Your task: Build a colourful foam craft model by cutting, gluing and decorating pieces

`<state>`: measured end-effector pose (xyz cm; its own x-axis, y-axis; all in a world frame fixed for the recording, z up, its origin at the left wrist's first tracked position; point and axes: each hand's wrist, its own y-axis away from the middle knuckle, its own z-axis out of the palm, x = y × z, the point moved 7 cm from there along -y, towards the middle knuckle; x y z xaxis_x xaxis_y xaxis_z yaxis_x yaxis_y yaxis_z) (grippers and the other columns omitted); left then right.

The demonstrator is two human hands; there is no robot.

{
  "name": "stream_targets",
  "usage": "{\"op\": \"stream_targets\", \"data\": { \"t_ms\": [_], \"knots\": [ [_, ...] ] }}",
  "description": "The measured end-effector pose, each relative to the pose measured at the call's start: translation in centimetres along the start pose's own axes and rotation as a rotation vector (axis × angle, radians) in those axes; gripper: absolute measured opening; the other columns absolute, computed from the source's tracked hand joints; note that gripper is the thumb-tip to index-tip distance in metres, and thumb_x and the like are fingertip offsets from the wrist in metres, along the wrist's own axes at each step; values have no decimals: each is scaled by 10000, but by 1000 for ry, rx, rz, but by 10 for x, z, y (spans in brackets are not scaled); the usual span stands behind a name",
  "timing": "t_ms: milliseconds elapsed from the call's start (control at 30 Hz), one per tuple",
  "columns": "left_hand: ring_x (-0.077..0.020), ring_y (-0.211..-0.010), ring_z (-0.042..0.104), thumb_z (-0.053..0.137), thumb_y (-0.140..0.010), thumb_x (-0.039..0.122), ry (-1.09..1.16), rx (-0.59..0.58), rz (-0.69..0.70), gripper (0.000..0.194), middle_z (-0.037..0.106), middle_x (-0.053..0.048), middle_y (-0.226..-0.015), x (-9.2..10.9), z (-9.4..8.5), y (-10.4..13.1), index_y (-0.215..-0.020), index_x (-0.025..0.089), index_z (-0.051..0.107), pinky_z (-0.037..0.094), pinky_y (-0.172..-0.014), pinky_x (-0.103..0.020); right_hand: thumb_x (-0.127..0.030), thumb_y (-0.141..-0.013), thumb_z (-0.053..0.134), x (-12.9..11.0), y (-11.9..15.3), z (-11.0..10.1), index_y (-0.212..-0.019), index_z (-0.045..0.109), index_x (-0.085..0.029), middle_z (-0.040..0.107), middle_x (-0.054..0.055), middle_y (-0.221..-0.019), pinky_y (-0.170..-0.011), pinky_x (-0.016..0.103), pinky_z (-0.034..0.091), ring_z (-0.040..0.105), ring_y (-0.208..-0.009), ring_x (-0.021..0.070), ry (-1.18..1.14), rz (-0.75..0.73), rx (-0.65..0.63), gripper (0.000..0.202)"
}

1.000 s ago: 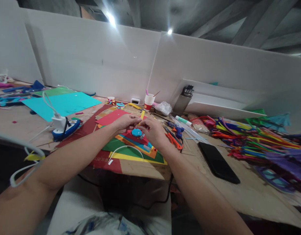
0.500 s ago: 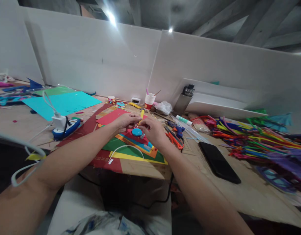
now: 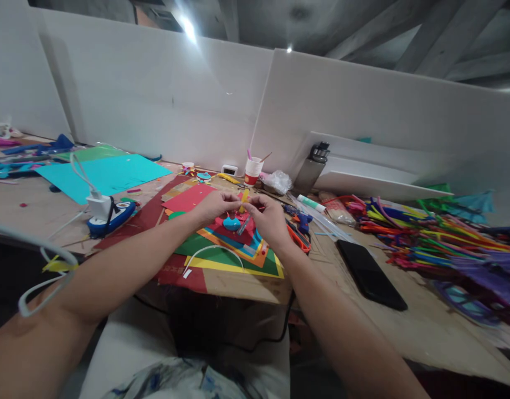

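Both hands meet over a pile of coloured paper sheets on the table. A small yellow strip [image 3: 245, 198] stands between the fingertips of my left hand [image 3: 219, 205] and my right hand [image 3: 266, 215], pinched from both sides. Just below the fingers lies a blue round piece [image 3: 232, 223] on red paper [image 3: 221, 234]. Under it are orange, green and yellow sheets, with a green sheet [image 3: 196, 245] showing toward me. A thin white curved strip [image 3: 215, 247] rests on the sheets' near side.
A black phone [image 3: 370, 274] lies right of my right forearm, with colourful pipe cleaners [image 3: 437, 233] beyond. Behind stand a bottle [image 3: 312, 169] and paper cups [image 3: 252, 170]. A blue boat-shaped object [image 3: 113, 219] and cyan paper [image 3: 105, 176] are at left. Orange-handled scissors [image 3: 297, 238] sit by my right wrist.
My hands have drawn closer together around the yellow strip, which has shifted slightly right and down. More of the red paper and blue round piece shows below the fingers.
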<state>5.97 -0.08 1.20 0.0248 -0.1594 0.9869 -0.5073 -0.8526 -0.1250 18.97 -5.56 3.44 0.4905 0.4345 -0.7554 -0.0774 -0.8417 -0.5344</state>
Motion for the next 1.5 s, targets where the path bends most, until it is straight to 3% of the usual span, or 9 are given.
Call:
{"op": "stream_targets", "data": {
  "t_ms": [100, 267, 467, 800, 1500],
  "knots": [
    [-62, -473, 511, 720, -740, 303, -75, 10, 11, 202, 603, 0, -577, 7, 5, 6, -706, 122, 637, 310, -436, -176, -363, -761, 669, 7, -2, -8, -778, 668, -175, 668, 39, -798, -675, 305, 442, 564, -704, 163, -5, 66, 82, 189],
    [-45, -417, 454, 677, -778, 216, -165, 22, 1, 128, 580, 21, -516, 15, 8, 12, -702, 131, 618, 284, -424, -166, -398, -748, 661, 20, -3, -6, -771, 658, -176, 642, 15, -702, -630, 295, 443, 546, -632, 148, -120, 173, 65, 223],
    [-49, -431, 459, 751, -739, 298, -208, -2, 29, 199, 599, 16, -534, 15, 10, 12, -719, 130, 646, 289, -421, -164, -405, -728, 670, 20, -2, -3, -729, 646, -179, 671, 28, -718, -646, 298, 465, 577, -660, 157, -172, 184, 65, 227],
    [-49, -433, 455, 647, -783, 183, -200, -11, 10, 105, 605, 15, -533, 18, 11, 14, -690, 139, 625, 308, -432, -167, -414, -720, 678, 23, -3, -4, -736, 637, -191, 667, 27, -709, -642, 305, 454, 582, -655, 167, -195, 196, 76, 227],
    [-48, -468, 455, 646, -775, 234, -307, -53, 84, 136, 593, 21, -556, 22, 12, 12, -692, 127, 629, 342, -455, -165, -338, -665, 718, 17, -1, -5, -729, 595, -191, 586, -28, -670, -622, 276, 409, 506, -613, 117, -310, 201, 103, 202]
  ]
}}
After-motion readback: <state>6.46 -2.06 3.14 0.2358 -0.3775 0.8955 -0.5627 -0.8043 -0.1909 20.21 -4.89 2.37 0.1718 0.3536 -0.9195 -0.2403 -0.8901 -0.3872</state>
